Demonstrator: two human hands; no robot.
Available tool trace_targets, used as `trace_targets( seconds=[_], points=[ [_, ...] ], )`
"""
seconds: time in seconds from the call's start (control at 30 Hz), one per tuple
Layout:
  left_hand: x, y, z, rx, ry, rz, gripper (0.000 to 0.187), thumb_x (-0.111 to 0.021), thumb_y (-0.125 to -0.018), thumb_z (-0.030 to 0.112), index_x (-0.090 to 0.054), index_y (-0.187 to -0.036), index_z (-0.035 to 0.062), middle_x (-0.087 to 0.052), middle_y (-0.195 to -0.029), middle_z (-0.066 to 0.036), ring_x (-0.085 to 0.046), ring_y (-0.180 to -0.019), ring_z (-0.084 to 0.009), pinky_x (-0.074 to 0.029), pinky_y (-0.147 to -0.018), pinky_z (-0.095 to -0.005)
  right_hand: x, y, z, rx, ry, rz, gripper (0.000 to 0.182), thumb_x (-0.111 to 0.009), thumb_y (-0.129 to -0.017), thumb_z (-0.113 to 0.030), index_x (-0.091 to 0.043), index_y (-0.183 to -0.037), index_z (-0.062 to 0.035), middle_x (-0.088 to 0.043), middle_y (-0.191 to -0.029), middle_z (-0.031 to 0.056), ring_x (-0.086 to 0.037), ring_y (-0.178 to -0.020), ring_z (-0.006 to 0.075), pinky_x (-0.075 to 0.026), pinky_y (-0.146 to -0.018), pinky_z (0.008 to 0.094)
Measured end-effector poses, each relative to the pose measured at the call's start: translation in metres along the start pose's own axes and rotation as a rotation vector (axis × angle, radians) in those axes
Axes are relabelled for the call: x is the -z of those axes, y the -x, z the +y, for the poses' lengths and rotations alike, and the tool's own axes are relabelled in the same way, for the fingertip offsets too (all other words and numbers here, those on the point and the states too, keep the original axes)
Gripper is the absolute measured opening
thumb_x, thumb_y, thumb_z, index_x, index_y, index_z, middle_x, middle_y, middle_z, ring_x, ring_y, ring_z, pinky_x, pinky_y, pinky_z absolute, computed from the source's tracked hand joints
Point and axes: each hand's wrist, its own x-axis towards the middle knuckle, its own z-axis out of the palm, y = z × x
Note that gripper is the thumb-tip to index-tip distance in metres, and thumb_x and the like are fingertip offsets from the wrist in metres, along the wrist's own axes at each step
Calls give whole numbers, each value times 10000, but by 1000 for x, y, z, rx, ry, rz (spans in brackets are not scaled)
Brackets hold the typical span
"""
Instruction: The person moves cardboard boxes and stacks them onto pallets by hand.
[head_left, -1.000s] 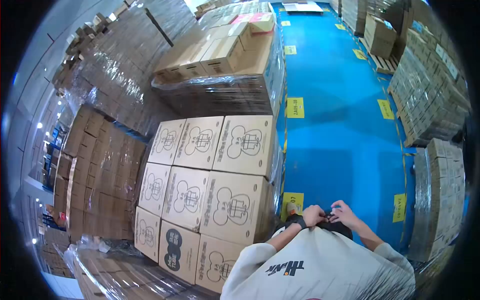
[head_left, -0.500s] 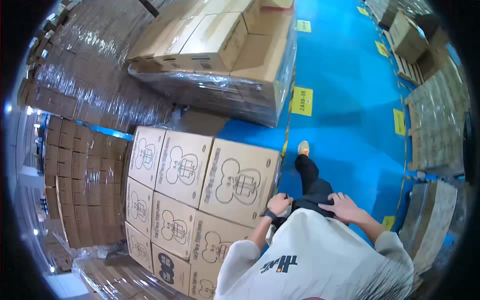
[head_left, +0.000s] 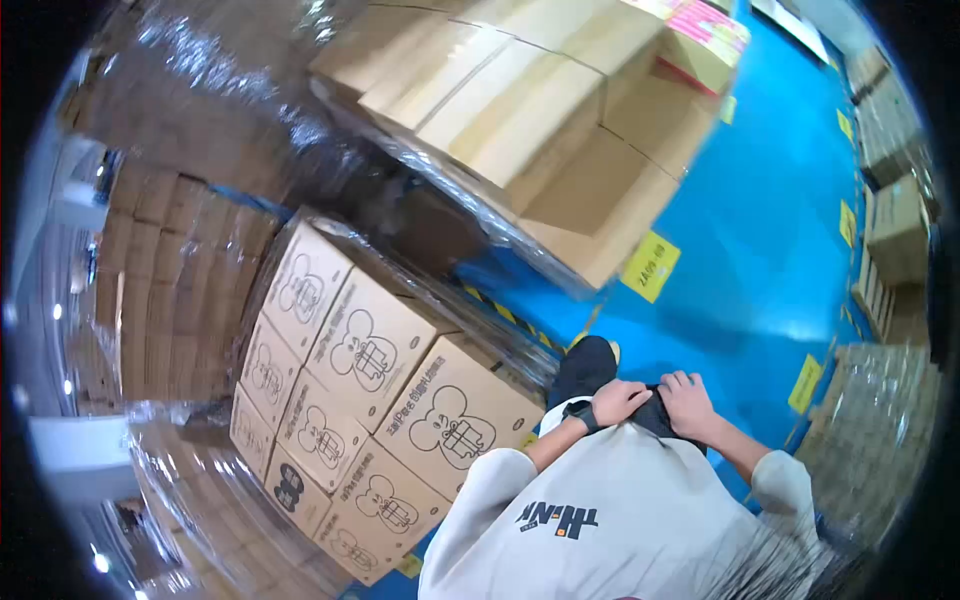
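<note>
My left hand [head_left: 618, 402], with a black watch [head_left: 582, 413] on its wrist, is closed at the front of my waist. What its fingers hold, if anything, is hidden. Beside it my right hand [head_left: 689, 405] has its fingers bent over the dark cloth [head_left: 652, 412] at my waist, just above the hem of the light shirt [head_left: 620, 490]. To the left of my hands stands a stack of brown cartons [head_left: 462, 418] printed with a cartoon mouse and a gift box. Neither hand touches the cartons.
Ahead is a wrapped pallet of large cartons [head_left: 520, 90], with an open-sided recess at its near corner. A yellow floor label [head_left: 650, 267] lies beside it on the blue floor [head_left: 760, 220]. Wrapped pallets [head_left: 875, 430] line the right side; stacked cartons [head_left: 160, 300] stand far left.
My view has turned and moved forward, so the large pallet is nearer. My hands have come closer together at the waist, and the right fingers have bent from lying flatter.
</note>
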Motion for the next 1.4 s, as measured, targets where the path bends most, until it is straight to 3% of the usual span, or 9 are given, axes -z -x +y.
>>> trace_targets(
  seconds=[0.17, 0.37, 0.47, 0.57, 0.63, 0.77, 0.97, 1.1, 1.4],
  points=[
    [64, -30, 13, 98, -16, -24, 222, -640, -840, 254, -635, -1016, 119, -622, -670, -103, -614, -647, -292, -476, -605, -403, 27, -44, 30, -14, 2, -69, 315, -647, -652, -143, -594, -949, -49, -534, -1069, 105, -488, -1066, 255, -367, -896, 455],
    [113, -56, -18, 39, -143, -179, 449, -679, -767, 176, -590, -1205, 138, -583, -1137, -118, -514, -1107, -308, -441, -913, -394, 40, -105, 57, -247, -518, -269, 304, -592, -696, -102, -567, -998, -84, -537, -1059, 110, -515, -1064, 281, -430, -795, 458],
    [134, -84, -50, -154, -63, -190, 425, -648, -784, 157, -583, -1195, 76, -585, -1147, -132, -519, -1112, -304, -431, -924, -398, 50, -131, 56, -173, -274, -179, 266, -603, -716, -93, -588, -982, -89, -549, -1069, 131, -521, -1054, 312, -440, -782, 481],
    [164, -100, -57, 28, -82, -329, 343, -609, -797, 183, -624, -1125, 83, -613, -1119, -161, -582, -1014, -327, -460, -855, -433, 50, -158, 43, -168, 59, -32, 252, -602, -716, -114, -627, -961, -66, -509, -1184, 149, -472, -1103, 315, -409, -827, 477],
    [205, -84, -50, -291, 144, -396, 404, -589, -862, 177, -545, -1226, 7, -568, -1175, -198, -513, -1134, -312, -396, -974, -386, 48, -178, 37, -261, 33, -197, 287, -624, -698, -147, -628, -969, -53, -490, -1227, 130, -465, -1105, 302, -392, -848, 482],
    [368, -74, -12, -227, 709, -1015, 426, -481, -976, 298, -514, -1265, -13, -569, -1228, -147, -514, -1169, -229, -383, -1003, -340, 40, -194, 0, -478, -105, -174, 322, -653, -664, -184, -630, -959, -57, -519, -1152, 117, -470, -1088, 295, -388, -859, 459],
    [397, -104, -39, -251, 257, -831, 387, -525, -918, 269, -544, -1205, 9, -573, -1155, -177, -539, -1107, -294, -422, -951, -369, 87, -233, -109, -789, -239, -139, 333, -676, -664, -159, -607, -977, -67, -548, -956, 107, -549, -926, 285, -455, -758, 392],
    [397, -110, -32, -299, 227, -946, 445, -542, -907, 271, -466, -1289, 55, -486, -1255, -154, -529, -1117, -314, -426, -948, -377, 154, -265, -133, -1243, -959, 154, 287, -713, -678, -130, -586, -900, -1, -591, -884, 176, -588, -867, 354, -460, -752, 409],
    [485, -88, 26, -153, 148, -718, 400, -541, -933, 264, -486, -1235, 8, -566, -1109, -171, -551, -1049, -310, -438, -898, -371, 261, -310, -89, -383, -680, 284, 363, -704, -729, -125, -561, -1050, -34, -562, -877, 146, -548, -819, 354, -448, -718, 416]
  ],
)
